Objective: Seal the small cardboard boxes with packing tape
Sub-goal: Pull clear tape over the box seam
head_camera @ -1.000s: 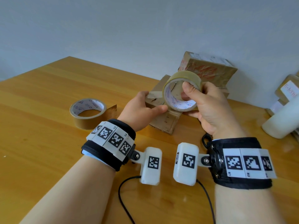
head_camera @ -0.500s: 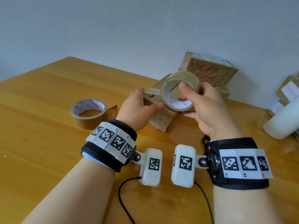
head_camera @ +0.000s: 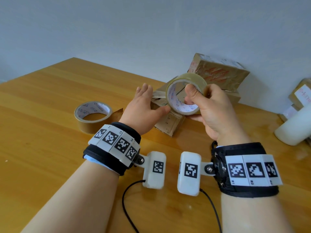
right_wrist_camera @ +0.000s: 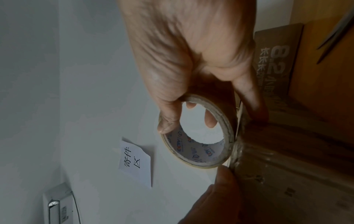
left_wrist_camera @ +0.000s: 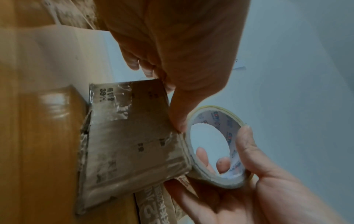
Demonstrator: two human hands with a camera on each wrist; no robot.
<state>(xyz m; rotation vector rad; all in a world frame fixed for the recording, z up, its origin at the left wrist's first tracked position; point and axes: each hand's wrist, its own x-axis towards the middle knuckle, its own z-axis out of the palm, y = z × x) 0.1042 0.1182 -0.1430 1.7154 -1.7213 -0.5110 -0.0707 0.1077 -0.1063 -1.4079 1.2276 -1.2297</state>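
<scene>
R thumb [head_camera: 193, 94] is hooking inside the clear tape roll [head_camera: 186, 96], right hand [head_camera: 213, 113] gripping it just above a small cardboard box [head_camera: 168, 123]. Left hand [head_camera: 143, 110], fingers straight, is pressing the box on the wooden table [head_camera: 50, 148]. Brown tape roll [head_camera: 93, 116] is lying nearby, w/ more boxes [head_camera: 218, 74] behind.

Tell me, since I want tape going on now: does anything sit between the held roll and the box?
Nothing visible does. The right hand grips the roll right against the box, and the left hand rests at its side, thumb by the roll.
</scene>
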